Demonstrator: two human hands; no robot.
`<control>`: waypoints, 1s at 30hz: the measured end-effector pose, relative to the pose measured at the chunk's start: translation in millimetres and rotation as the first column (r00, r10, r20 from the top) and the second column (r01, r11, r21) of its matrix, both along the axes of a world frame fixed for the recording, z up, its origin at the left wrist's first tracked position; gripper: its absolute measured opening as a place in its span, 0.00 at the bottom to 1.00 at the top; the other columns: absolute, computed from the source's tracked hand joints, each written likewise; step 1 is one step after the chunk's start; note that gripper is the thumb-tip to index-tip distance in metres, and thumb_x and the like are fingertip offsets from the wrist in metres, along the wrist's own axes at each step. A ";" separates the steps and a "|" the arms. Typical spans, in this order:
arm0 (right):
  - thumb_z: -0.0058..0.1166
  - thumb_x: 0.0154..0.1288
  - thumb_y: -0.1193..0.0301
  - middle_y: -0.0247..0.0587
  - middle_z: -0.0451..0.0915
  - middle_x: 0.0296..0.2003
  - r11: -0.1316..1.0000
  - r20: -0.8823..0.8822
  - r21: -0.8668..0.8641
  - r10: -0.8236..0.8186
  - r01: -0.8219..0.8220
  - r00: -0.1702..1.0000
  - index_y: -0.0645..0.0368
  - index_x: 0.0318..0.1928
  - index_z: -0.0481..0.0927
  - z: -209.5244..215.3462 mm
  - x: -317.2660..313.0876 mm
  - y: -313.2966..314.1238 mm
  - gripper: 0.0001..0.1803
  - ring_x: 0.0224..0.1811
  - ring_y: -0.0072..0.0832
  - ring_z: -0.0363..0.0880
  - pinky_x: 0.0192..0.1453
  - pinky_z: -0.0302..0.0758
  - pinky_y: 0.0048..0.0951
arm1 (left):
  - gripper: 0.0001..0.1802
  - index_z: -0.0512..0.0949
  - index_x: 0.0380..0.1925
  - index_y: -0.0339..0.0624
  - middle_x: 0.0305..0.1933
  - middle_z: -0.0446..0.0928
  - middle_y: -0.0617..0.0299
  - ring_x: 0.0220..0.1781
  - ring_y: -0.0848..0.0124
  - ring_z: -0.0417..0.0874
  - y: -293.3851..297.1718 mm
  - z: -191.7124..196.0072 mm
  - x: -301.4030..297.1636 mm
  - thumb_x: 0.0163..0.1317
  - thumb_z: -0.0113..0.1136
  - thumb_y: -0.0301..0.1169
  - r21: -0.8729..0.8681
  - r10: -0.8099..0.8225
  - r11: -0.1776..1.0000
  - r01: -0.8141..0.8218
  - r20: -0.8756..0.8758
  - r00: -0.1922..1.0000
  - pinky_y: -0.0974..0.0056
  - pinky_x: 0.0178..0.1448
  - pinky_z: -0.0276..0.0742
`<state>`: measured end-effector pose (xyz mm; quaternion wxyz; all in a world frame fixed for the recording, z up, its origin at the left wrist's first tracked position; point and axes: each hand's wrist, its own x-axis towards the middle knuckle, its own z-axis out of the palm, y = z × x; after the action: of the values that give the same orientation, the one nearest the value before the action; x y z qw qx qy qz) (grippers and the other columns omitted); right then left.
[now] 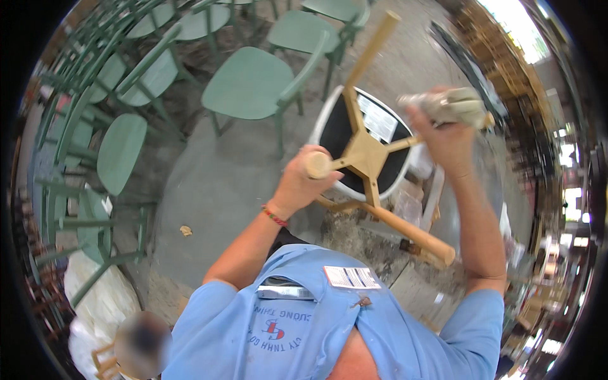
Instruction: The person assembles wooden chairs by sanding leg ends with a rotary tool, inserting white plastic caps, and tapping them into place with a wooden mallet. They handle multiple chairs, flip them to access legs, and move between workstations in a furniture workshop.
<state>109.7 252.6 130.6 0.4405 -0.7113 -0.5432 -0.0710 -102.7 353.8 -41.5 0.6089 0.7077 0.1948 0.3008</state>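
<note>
An upturned wooden chair (365, 154) stands before me, with pale wood legs, a crossed frame and a black seat underside edged in white. My left hand (296, 182) is closed round one leg, just below its round end (318, 164). A pale, greyish-beige crumpled bundle (457, 106) is in my right hand (448, 142), at the chair's right side. Motion blurs it, so I cannot tell if it is cloth or plastic. Another leg's tip (489, 120) shows just beyond the bundle. A printed white label (378, 119) is stuck on the underside.
Green chairs (247, 82) stand in rows at the far left and ahead. White plastic sheeting (98, 285) lies at the lower left, near a blurred person's head (142, 345). Clear plastic wrapping (408, 206) sits right of the chair. Stacked wooden parts (513, 57) line the far right.
</note>
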 end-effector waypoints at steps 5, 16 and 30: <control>0.68 0.58 0.77 0.39 0.81 0.46 0.987 -0.007 0.134 -0.090 0.090 0.996 0.64 0.49 0.79 91.5 25.2 -140.7 0.18 0.45 0.21 0.79 0.46 0.78 0.24 | 0.18 0.76 0.47 0.35 0.45 0.81 0.59 0.45 0.74 0.80 -38.4 -71.7 -9.4 0.60 0.69 0.28 -0.334 0.111 0.938 -0.089 0.046 0.993 0.66 0.48 0.77; 0.63 0.60 0.72 0.42 0.80 0.44 0.728 -0.795 0.217 -0.255 0.651 0.550 0.62 0.57 0.74 -118.6 -89.6 -577.9 0.24 0.38 0.29 0.81 0.42 0.81 0.31 | 0.19 0.82 0.45 0.36 0.44 0.83 0.60 0.47 0.71 0.81 -387.3 -79.2 46.9 0.71 0.54 0.41 -0.564 -0.918 0.374 0.736 -0.338 0.208 0.64 0.53 0.77; 0.69 0.56 0.63 0.56 0.72 0.64 0.684 -0.775 -0.572 -0.632 0.452 -0.023 0.64 0.69 0.65 -388.2 -155.3 -699.6 0.43 0.58 0.40 0.78 0.62 0.74 0.36 | 0.19 0.77 0.34 0.44 0.27 0.77 0.62 0.27 0.70 0.77 -633.4 -245.0 157.9 0.73 0.51 0.48 -0.901 -0.766 0.434 -0.012 -0.376 0.522 0.65 0.30 0.72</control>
<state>-45.6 -447.0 -257.6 0.5507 -0.7816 0.1588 0.2461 55.2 -279.7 -286.5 0.7747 0.4125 0.3568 -0.3199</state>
